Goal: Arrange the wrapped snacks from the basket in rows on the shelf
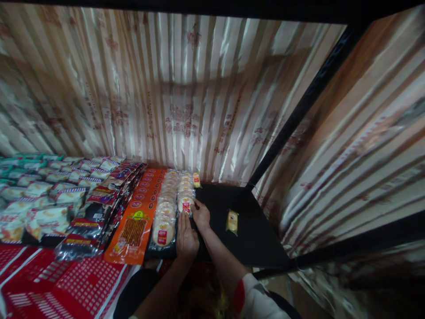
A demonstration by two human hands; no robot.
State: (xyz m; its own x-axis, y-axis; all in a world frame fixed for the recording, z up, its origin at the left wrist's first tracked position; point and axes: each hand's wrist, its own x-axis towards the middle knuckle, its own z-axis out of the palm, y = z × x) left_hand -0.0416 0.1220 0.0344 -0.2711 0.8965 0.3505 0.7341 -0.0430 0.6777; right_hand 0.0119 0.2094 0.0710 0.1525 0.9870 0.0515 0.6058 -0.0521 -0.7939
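Two rows of round, pale rice crackers in clear wrappers with red labels lie on a black shelf (219,199). The front rice cracker pack (185,204) of the shorter right-hand row is between my hands. My left hand (186,237) lies with straight fingers against its near edge. At its right edge, my right hand (201,215) has bent fingers closed on the wrapper. The longer row's front rice cracker pack (162,232) is left of my left hand. A small yellow wrapped snack (232,221) lies apart on the right; another small yellow packet (197,180) is at the back.
An orange bag of stick snacks (134,221) lies left of the crackers, beside dark packets (88,221) and several white snack bags (49,217). A red basket (83,283) stands in front. Black frame posts (299,110) and striped sheeting (199,102) enclose the shelf.
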